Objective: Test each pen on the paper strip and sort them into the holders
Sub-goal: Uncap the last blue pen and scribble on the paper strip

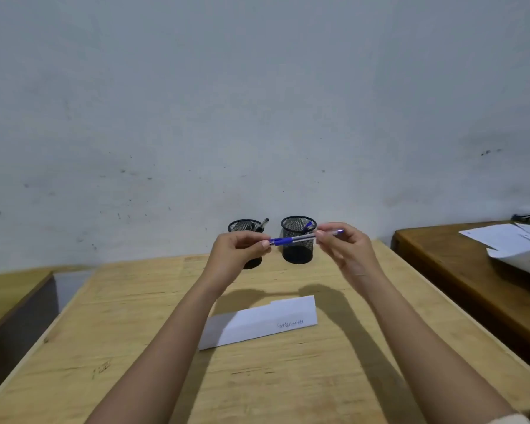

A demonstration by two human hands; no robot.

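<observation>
Both hands, left hand [237, 246] and right hand [346, 244], pinched the blue pen [300, 238] level above the counter [135, 332], before the mesh holders [298, 240]. Uncapping wanted a straight pull, then a scribble on the paper strip [257, 322].

A single wide-angle view comes from the person's head, facing forward and down over the wooden worktop [135, 347] toward the grey wall [257, 102] behind it. The wall fills the upper half of the picture. Both forearms reach in from the bottom edge, close to the lens, and straight edges bow outward near the sides.
</observation>
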